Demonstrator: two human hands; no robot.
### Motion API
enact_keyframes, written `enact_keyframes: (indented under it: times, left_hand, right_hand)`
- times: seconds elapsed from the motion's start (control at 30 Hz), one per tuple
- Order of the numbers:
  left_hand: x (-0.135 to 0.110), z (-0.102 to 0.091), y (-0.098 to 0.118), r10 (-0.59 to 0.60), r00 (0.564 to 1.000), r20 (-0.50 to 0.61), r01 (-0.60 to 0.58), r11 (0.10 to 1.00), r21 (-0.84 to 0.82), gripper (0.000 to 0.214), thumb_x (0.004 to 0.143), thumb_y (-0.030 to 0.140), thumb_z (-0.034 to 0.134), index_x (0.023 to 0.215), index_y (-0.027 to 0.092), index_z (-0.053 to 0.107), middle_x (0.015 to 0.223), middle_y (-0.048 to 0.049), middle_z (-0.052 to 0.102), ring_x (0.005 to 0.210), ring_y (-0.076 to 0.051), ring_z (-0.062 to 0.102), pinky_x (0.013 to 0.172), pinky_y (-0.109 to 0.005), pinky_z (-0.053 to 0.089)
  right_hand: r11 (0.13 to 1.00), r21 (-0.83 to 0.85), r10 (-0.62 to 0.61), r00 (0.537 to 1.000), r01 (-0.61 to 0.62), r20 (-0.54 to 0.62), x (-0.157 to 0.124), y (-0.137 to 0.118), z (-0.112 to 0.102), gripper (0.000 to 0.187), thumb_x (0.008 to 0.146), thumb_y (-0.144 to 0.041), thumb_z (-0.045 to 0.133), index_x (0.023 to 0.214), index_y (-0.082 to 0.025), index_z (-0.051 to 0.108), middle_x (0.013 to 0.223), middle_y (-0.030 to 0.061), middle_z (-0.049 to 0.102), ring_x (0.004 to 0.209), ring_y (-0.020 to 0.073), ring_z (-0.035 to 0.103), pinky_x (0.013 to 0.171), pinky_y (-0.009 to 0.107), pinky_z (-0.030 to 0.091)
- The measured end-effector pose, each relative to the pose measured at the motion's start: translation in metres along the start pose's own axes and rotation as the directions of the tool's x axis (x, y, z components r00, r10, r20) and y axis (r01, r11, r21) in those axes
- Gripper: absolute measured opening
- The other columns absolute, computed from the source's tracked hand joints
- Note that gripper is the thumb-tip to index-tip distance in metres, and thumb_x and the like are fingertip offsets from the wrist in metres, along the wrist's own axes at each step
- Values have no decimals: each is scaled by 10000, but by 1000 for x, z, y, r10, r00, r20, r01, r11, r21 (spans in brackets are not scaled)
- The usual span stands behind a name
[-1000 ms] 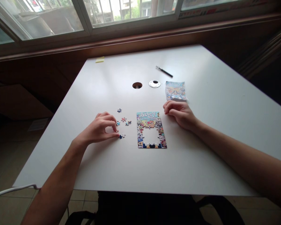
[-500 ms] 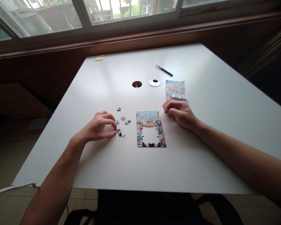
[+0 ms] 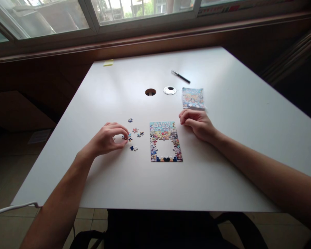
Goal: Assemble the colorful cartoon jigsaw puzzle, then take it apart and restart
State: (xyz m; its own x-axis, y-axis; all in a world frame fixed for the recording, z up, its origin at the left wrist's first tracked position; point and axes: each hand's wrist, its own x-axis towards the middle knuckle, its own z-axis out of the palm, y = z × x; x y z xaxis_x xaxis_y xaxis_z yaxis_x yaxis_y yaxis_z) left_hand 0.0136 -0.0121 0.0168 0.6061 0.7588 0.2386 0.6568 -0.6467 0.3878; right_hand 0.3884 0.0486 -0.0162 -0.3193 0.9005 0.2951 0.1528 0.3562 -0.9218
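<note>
The jigsaw lies flat, its long axis running roughly twelve to six o'clock, with a gap in its lower half. Navy-and-white pieces lie at nine o'clock from that gap and about four from the left hand. This hand's thumb and forefinger curve towards each other at a cluster of loose pieces; whether they pinch one, I cannot tell. The cluster is nearest this hand, with the jigsaw beyond it at three o'clock. Farther out, the right hand rests loosely curled, nothing showing in it, just beside the jigsaw's one-o'clock corner, the gap between seven and eight.
</note>
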Motion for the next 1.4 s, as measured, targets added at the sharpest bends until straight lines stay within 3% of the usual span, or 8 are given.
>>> enact_keyframes:
  times: [0.27,0.57,0.97,1.2,1.4]
  left_hand:
    - [1,1,3,17,996,-91,-17,1000,4,41,862,228,669,861,222,710,813,14,745,737,-137,675,891,-339,515]
    - [1,1,3,-15,994,-107,14,1000,-10,66,869,272,697,891,211,686,806,14,720,713,-127,659,864,-325,532]
    - [1,-2,6,7,999,-39,-10,997,-73,114,821,283,761,919,229,736,887,-21,756,798,-165,691,812,-324,555]
    - [-1,-2,-6,-19,974,-224,39,995,86,89,866,215,678,924,233,743,867,-14,757,844,-195,652,865,-371,522]
    - [-1,3,-7,-40,993,-114,61,982,181,161,857,219,676,988,258,760,1051,-46,727,1014,-243,593,926,-415,462]
  right_hand:
    - [1000,3,9,1000,-9,-9,0,-2,1,135,700,-143,586,636,-232,665,799,30,615,821,193,545,751,342,424]
    - [1000,1,13,1000,-13,-12,0,0,0,127,697,-151,592,636,-230,669,799,31,619,822,197,550,759,345,435]
    - [1000,-7,26,1000,-26,-14,0,-1,0,123,698,-159,596,630,-236,664,802,37,620,825,203,548,750,352,447]
    - [1000,10,8,1000,-8,-9,0,0,0,143,704,-143,593,631,-242,667,793,27,616,824,201,552,788,365,442]
    - [1000,-4,7,1000,-7,2,0,1,-1,138,714,-152,594,641,-245,665,805,28,618,831,203,551,806,375,436]
